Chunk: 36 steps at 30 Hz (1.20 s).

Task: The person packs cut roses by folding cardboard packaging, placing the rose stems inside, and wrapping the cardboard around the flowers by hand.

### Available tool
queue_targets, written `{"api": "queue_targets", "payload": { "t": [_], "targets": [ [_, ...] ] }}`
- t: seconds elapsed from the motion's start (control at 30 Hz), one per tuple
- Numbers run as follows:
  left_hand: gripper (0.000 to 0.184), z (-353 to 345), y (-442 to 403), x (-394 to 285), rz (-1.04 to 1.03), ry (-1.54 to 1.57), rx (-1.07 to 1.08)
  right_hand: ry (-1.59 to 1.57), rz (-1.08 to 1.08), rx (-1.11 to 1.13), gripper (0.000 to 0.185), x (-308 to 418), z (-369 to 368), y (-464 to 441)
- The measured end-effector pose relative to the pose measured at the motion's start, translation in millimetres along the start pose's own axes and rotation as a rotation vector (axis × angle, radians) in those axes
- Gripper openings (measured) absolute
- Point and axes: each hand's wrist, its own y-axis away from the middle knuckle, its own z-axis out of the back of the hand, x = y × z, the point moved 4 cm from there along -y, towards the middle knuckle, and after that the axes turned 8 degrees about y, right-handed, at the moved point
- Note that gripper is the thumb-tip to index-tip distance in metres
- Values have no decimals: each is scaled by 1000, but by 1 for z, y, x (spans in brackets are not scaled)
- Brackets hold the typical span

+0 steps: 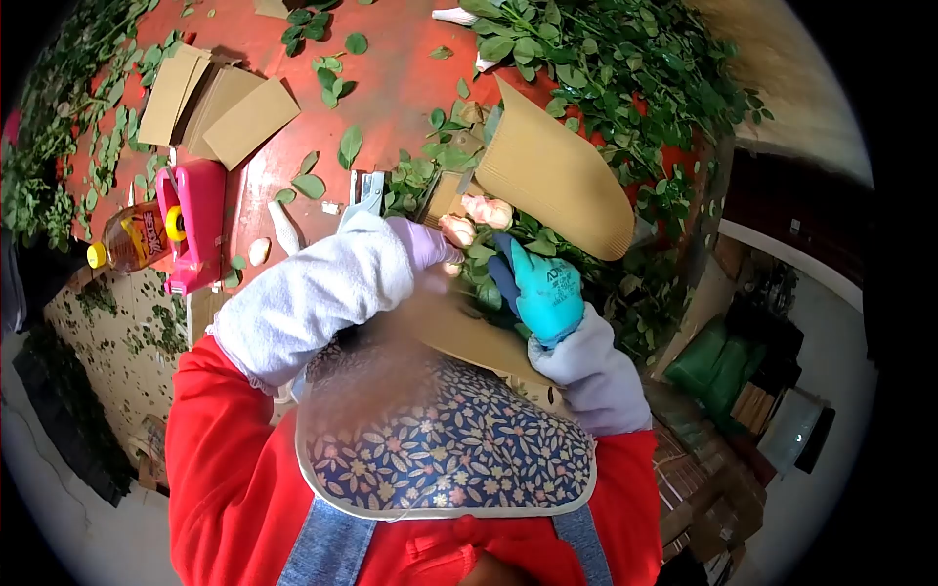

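My left hand (425,246), in a light purple glove, is at the pink roses (486,210). Its fingers look curled against a bloom, though blur and the sleeve partly hide them. On the other side of the bunch, my right hand (547,293) wears a teal glove with dark blue fingers, bent around the leafy rose stems (481,278). The stems lie over brown cardboard (479,342) in front of my apron (449,439). Just beyond the blooms stands a curved sheet of corrugated cardboard (552,176).
Cut cardboard pieces (220,107) lie at the back left of the red table (401,59). A pink tape dispenser (200,220), a drink bottle (132,237) and a metal stapler-like tool (366,193) stand left. Leafy stems (625,78) heap at the right. A blurred shape crosses the apron.
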Motion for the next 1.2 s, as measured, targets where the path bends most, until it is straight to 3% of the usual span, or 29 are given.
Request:
{"api": "queue_targets", "payload": {
  "t": [0.1, 0.17, 0.3, 0.33, 0.37, 0.4, 0.5, 0.53, 0.6, 0.63, 0.67, 0.73, 0.83, 0.9, 0.97, 1.0, 1.03, 1.1, 1.13, 1.2],
  "targets": [
    [44, 2, 0, -7, 14, -18, 9, 63, 6, 128, 25, 0, -23, -2],
    [43, -4, -4, -5, 1, -20, 45, 34, 17, 65, 21, 0, -33, -7],
    [42, -14, -8, -8, 67, -144, 12, -194, 30, 147, 24, -1, -37, -10],
    [41, -21, -11, -1, 73, -107, -83, -135, 74, 170, 26, 1, -48, -5],
    [39, -27, -7, 2, -59, -255, -166, -72, 121, 194, 28, 3, -55, -2],
    [38, -25, -1, -4, -177, -415, -269, -47, 44, 464, 32, 8, -38, -13],
    [40, -29, -1, -1, -245, -399, -402, -28, 53, 291, 33, 8, -36, -12],
    [39, -31, -2, -3, -172, -361, -365, -17, 57, 232, 33, 7, -31, -13],
    [39, -30, -1, -5, -157, -394, -323, -397, -93, 585, 36, 4, -32, -14],
    [39, -30, -1, -6, -138, -423, -276, -395, -93, 583, 36, 3, -33, -13],
    [37, -29, -3, -3, 15, -293, -189, -298, -2, 507, 35, 3, -33, -12],
    [39, -34, -4, 5, -42, -357, -189, -205, 81, 427, 34, 2, -37, -9],
    [41, -35, -4, 4, -86, -446, -178, -733, -212, 617, 31, -3, -43, -3],
    [41, -32, -6, -2, -79, -479, -167, -220, 191, 350, 29, 0, -12, -9],
    [40, -32, -9, -1, 79, -415, -58, -111, 106, 297, 30, 0, 15, -3],
    [39, -29, -9, -1, 0, -369, -134, -4, 30, 254, 31, -3, 23, 2],
    [39, -32, -9, 0, -1, -371, -125, -6, 20, 38, 37, -8, 29, 5],
    [39, -31, -7, -5, 17, -432, -109, -17, -137, 73, 40, -14, 32, -1],
    [39, -32, -6, -2, 11, -446, -96, 78, -91, 117, 42, -19, 16, 0],
    [39, -28, -2, -5, -192, -505, -244, -1, -104, 180, 28, -28, -7, -4]
  ]
}}
